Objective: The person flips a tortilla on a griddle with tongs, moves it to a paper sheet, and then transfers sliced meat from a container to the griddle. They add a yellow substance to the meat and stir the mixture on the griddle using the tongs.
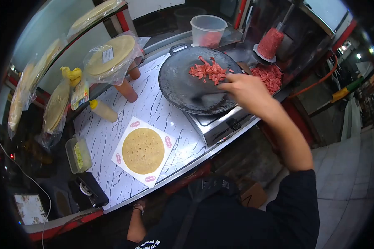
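Note:
My right hand (243, 89) is closed around the handle of a spatula (199, 98) over the round black griddle pan (176, 83). The spatula's dark head is blurred and low over the pan's near side. Shredded reddish meat (210, 71) lies in a loose heap on the pan's far right part, just beyond my fingers. My left hand (140, 204) hangs low by the counter's front edge, with a band at the wrist; its fingers are mostly hidden. Closest to it on the counter, a round flatbread (143, 150) rests on a square printed paper (124, 161).
Under the pan stands a gas stove (220, 128). Behind it are a clear tub (208, 31), a meat cone (271, 43) on a spit and piled meat shreds (266, 78). To the left are a sauce bottle (104, 111), bagged flatbreads (112, 58) and a green-filled container (78, 154).

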The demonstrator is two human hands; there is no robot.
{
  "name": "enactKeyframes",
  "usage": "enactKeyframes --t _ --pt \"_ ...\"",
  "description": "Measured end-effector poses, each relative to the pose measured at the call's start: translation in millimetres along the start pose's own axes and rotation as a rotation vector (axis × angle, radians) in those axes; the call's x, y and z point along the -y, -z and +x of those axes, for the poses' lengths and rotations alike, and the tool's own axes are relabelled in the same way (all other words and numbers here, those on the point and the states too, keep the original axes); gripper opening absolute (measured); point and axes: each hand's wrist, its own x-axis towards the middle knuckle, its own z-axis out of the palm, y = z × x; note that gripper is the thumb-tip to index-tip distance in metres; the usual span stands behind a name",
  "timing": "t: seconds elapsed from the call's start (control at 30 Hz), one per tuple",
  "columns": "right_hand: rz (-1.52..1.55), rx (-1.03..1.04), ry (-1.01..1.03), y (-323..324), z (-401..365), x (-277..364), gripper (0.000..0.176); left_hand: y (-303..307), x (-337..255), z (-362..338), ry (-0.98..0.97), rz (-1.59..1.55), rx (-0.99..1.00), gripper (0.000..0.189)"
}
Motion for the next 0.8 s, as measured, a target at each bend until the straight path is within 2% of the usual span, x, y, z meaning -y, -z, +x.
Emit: enactKeyframes --t 0.03,0.1,0.17,0.2,0.27,0.3,0.37,0.43,0.5,0.57,0.6,0.63,0.67,0.7,0.8 --pt "-0.107 0.150 -0.008 21.2 -4.9 -3.8 0.024 -3.9 -2.7 2.3 0.016 -0.023 -0.007 0.043" --pt "-0.209 0.287 0.015 70.1 -35.2 -26.7 0.026 -11.3 -7.6 6.5 0.036 -0.058 -0.022 0.044" --pt "-0.231 0.402 -0.098 116.5 -51.2 -27.7 0.031 -24.5 -13.9 5.8 0.039 -0.069 -0.016 0.044" --pt "-0.233 0.406 -0.090 114.3 -58.0 -33.9 0.031 -32.3 -17.6 4.2 0.037 -0.068 -0.006 0.045" --pt "0.235 0.103 -0.237 98.7 -73.0 -43.6 0.036 -48.6 -23.3 -1.7 0.013 -0.032 0.033 0.046" --pt "0.405 0.069 -0.312 86.0 -79.6 -43.5 0.037 -55.4 -26.9 -5.4 -0.006 -0.006 0.057 0.046" --pt "0.535 -0.102 -0.273 20.7 -103.2 -49.6 0.037 -67.8 -32.6 -15.9 -0.055 0.063 0.110 0.047" --pt "0.630 -0.133 -0.354 -44.4 -123.9 -47.8 0.038 -74.6 -38.2 -26.5 -0.128 0.164 0.170 0.048" --pt "0.416 -0.085 -0.408 -69.7 -124.9 -40.0 0.038 -67.4 -39.3 -36.8 -0.162 0.218 0.215 0.047" --pt "0.606 -0.308 -0.493 -76.1 -115.6 -50.0 0.032 -25.9 -41.1 -54.5 -0.145 0.237 0.253 0.046" --pt "0.600 -0.328 -0.496 -74.4 -107.8 -60.9 0.032 -13.3 -40.3 -50.1 -0.140 0.243 0.255 0.046" --pt "0.591 -0.346 -0.505 -70.3 -99.5 -71.6 0.032 -3.9 -38.7 -45.4 -0.066 0.138 0.199 0.046" --pt "0.589 -0.241 -0.638 -67.3 -89.9 -78.0 0.035 4.7 -37.9 -40.9 0.005 0.035 0.143 0.047" --pt "0.592 -0.245 -0.646 -72.8 -83.3 -82.0 0.035 12.8 -37.9 -36.3 0.077 -0.071 0.082 0.047" --pt "0.447 -0.114 -0.387 -81.1 -59.6 -81.3 0.035 24.9 -40.6 -22.1 0.263 -0.362 -0.106 0.047"
